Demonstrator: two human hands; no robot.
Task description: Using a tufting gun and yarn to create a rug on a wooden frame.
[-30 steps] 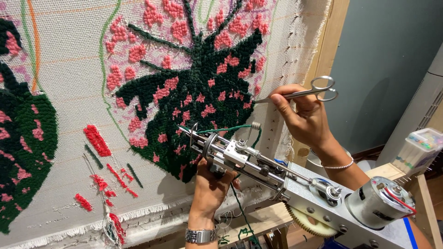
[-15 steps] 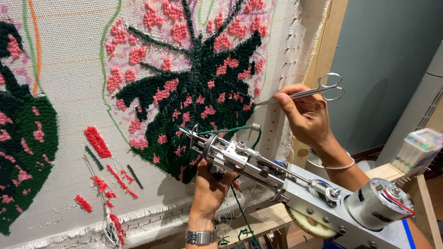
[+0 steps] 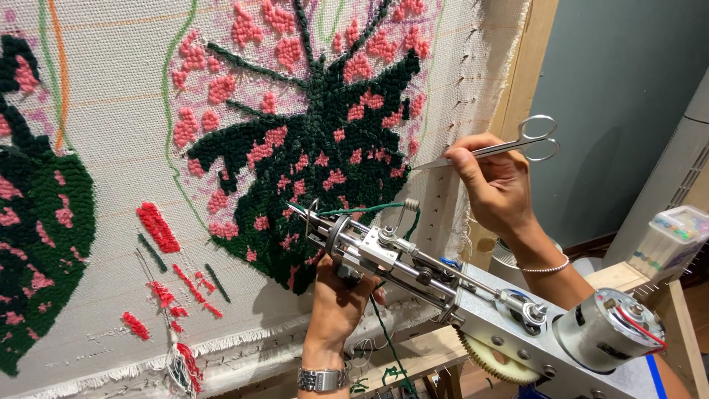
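Gripping the silver metal tufting gun (image 3: 443, 288) from below, our left hand (image 3: 336, 307) keeps its needle at the tufted dark-green-and-pink cloth (image 3: 310, 148); our right hand (image 3: 498, 185) pinches slim steel scissors (image 3: 495, 148), tips aimed at the pile for trimming.

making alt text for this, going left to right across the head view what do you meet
dark green tufted patch → loose red yarn strands → green and pink tufted leaf → left hand → right hand holding scissors → tufting gun motor → clear plastic box
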